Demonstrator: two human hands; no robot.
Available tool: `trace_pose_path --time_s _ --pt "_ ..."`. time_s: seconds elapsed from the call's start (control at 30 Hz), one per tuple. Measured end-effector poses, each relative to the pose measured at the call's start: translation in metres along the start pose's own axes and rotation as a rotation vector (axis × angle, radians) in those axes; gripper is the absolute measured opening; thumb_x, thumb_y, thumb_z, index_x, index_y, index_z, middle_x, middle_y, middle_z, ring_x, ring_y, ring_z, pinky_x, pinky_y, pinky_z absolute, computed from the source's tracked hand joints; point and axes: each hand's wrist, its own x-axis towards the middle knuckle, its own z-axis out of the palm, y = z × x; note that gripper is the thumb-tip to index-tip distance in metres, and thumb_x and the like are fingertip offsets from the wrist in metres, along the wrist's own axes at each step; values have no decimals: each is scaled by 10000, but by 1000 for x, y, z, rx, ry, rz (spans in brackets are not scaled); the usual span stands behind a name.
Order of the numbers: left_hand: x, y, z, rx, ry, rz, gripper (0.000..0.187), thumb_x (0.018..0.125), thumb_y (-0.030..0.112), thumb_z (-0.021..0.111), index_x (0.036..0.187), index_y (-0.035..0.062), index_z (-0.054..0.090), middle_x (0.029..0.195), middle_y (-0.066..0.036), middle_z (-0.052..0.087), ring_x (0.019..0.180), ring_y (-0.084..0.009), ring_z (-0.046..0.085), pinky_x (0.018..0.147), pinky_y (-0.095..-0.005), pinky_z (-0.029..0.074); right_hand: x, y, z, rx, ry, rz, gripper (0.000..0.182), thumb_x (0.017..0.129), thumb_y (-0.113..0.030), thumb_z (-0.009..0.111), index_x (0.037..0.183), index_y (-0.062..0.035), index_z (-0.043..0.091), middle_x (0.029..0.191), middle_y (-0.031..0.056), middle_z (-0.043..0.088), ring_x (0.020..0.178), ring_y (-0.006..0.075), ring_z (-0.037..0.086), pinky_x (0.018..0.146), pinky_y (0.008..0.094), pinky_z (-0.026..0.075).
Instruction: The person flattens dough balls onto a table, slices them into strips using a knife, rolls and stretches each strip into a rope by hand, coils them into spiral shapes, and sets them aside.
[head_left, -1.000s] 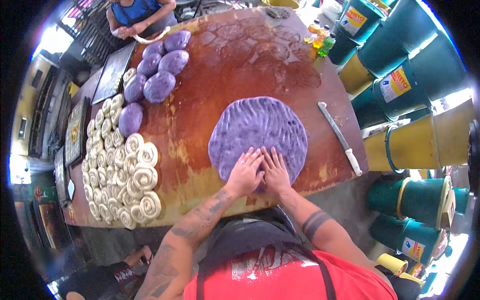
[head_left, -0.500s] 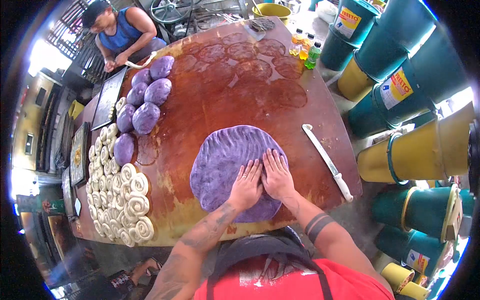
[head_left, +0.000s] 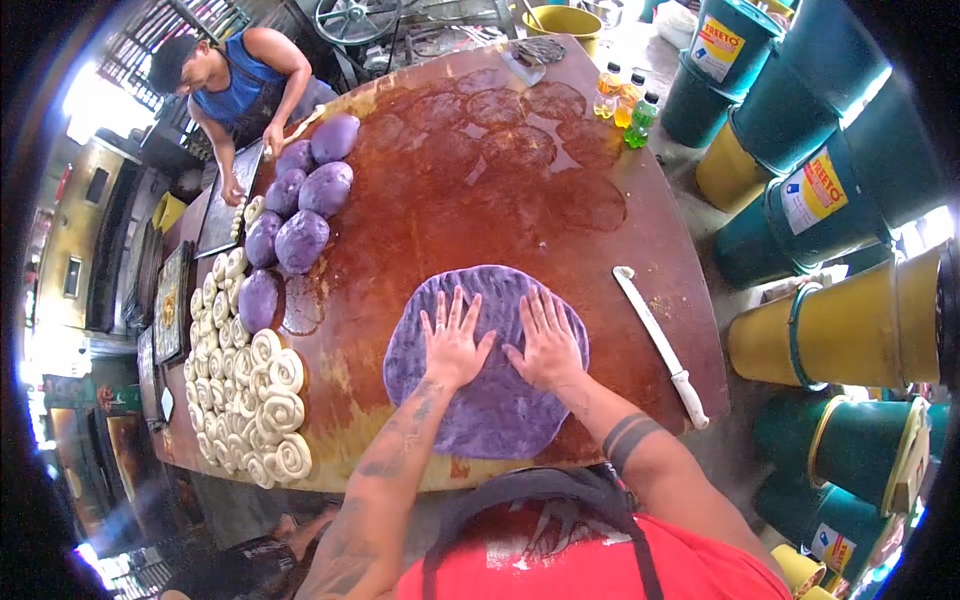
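Surface (head_left: 480,190): big oiled reddish top filling mid-frame, greasy sheen, so likely slick. Purple dough sheet (head_left: 490,400): lower centre, lying flat on the surface, near edge just at the surface's front rim. Looks soft, pliable, fairly heavy for its spread; probably stretches or tears if lifted from one point, so best worked from the top or taken at the rim with both hands. Left hand (head_left: 452,345) and right hand (head_left: 545,345): both splayed wide, palms flat on the sheet's upper half, side by side, gripping nothing. Purple dough balls (head_left: 300,200) upper left, pale coiled pieces (head_left: 265,400) at left edge. Knife (head_left: 662,345) right of the sheet, apart from it.
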Motion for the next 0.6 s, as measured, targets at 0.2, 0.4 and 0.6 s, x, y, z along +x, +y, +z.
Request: trace_pose_path --time_s 0.2,0.4,0.6 --pt "33 -8 -7 64 -155 -67 848 998 654 490 1687 247 210 1764 -144 61 1621 -392 25 1228 -730 42 27 0 1 -6 -38 -19 919 954 -521 614 1588 72 313 1668 292 283 1579 445 198 1306 519 131" --pt "-65 23 29 -36 91 80 744 1016 451 561 1627 87 344 1715 -194 240 1587 -407 207 1261 -639 137 -56 -20 5 -10 -37 9 826 994 -489 557 1600 25 332 1698 211 273 1589 409 193 1289 551 153" --pt "-101 24 9 -72 -3 88 737 1010 467 578 1630 135 357 1714 -185 254 1592 -378 212 1275 -591 150 -94 -11 -12 24 -101 -14 850 967 -479 614 1622 -22 319 1715 160 261 1598 371 189 1294 538 146"
